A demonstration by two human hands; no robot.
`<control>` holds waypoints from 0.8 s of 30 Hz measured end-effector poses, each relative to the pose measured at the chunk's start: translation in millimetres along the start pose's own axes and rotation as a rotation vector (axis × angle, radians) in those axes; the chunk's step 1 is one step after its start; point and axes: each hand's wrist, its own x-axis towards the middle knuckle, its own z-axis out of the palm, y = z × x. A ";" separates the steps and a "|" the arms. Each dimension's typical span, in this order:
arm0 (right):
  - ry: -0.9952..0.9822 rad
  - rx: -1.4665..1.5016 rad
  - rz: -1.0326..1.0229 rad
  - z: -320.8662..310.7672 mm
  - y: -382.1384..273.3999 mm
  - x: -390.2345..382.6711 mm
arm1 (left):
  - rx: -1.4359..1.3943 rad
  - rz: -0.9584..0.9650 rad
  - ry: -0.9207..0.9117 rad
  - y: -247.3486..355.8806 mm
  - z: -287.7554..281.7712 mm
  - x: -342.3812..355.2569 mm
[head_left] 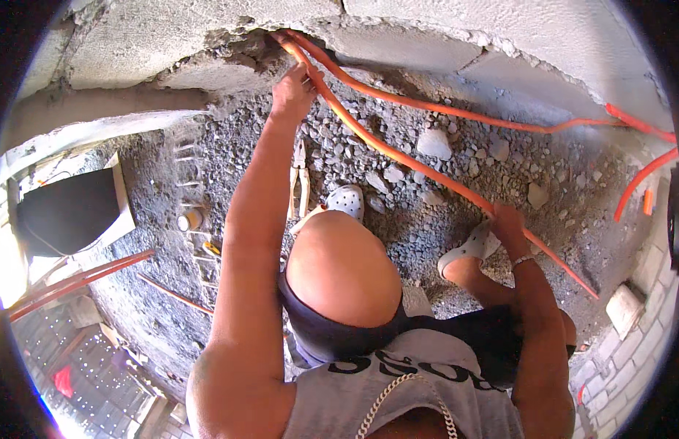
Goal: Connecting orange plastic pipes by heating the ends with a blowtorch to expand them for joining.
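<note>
The grip of the left hand (295, 89) pinches the near orange conduit (398, 156) just below a ragged hole (270, 50) in the broken wall (171, 36). The grip of the right hand (506, 223) is wrapped around the same conduit farther along, its free end running past the wrist toward the lower right, over the ground.

A second orange conduit (456, 113) leaves the same hole and curves along the wall base to the right, where further short orange lengths (646, 172) are present. The ground between is loose rubble (354, 121), with a larger pale stone (433, 144) between the two conduits. Pliers (300, 179) with pale handles lie near the left forearm. To the left of that arm stand a small round container (189, 219) and a yellow item (211, 249); beyond are a black panel (72, 212) and reddish pipes (83, 284). A pale block (624, 311) lies at lower right. The bent knee (343, 267) stands between the arms and blocks the ground behind it — including part of one perforated clog (345, 201).

The conduits' inner ends are hidden in the hole. Several fingers of both hands are obscured. The yellow item's kind cannot be determined — a dark object (676, 219) at the right rim is cut off.
</note>
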 end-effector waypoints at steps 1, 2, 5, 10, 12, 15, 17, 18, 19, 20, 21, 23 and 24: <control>0.042 -0.048 -0.003 -1.5 -1.7 2.3 | -0.003 0.011 0.005 5.8 -1.1 3.0; 0.047 -0.053 -0.014 -8.5 -4.3 4.0 | -0.090 0.044 -0.018 10.4 -4.1 9.6; 0.038 -0.035 -0.053 -44.3 -12.7 7.8 | -0.318 0.054 0.008 16.9 -14.5 28.6; 0.121 -0.264 -0.065 -27.4 25.1 31.6 | -0.723 -0.035 -0.102 3.8 -16.7 50.2; 0.022 -0.115 0.067 -25.7 43.3 45.5 | -0.705 -0.076 -0.096 4.5 -13.9 54.7; 0.044 -0.132 0.097 -40.3 48.7 47.5 | -0.738 -0.080 -0.102 8.0 -13.2 51.6; 0.165 -0.304 0.001 -65.6 48.9 41.7 | -0.737 -0.088 -0.129 12.0 -16.7 49.3; 0.176 -0.342 0.014 -74.8 49.9 41.1 | -0.736 -0.097 -0.168 13.3 -15.0 49.8; 0.187 -0.380 0.027 -82.5 50.3 41.1 | -0.737 -0.105 -0.140 13.9 -13.5 49.2; 0.188 -0.382 0.027 -90.3 49.7 43.1 | -0.739 -0.104 -0.141 13.8 -13.9 50.6; 0.176 -0.356 0.041 -98.0 48.2 47.1 | -0.718 -0.092 -0.143 14.6 -14.8 51.8; 0.165 -0.334 0.059 -100.6 53.0 52.9 | -0.702 -0.082 -0.149 17.2 -14.0 52.6; 0.249 -0.312 -0.004 -96.9 59.5 55.7 | -0.623 -0.101 -0.134 19.6 -12.8 52.2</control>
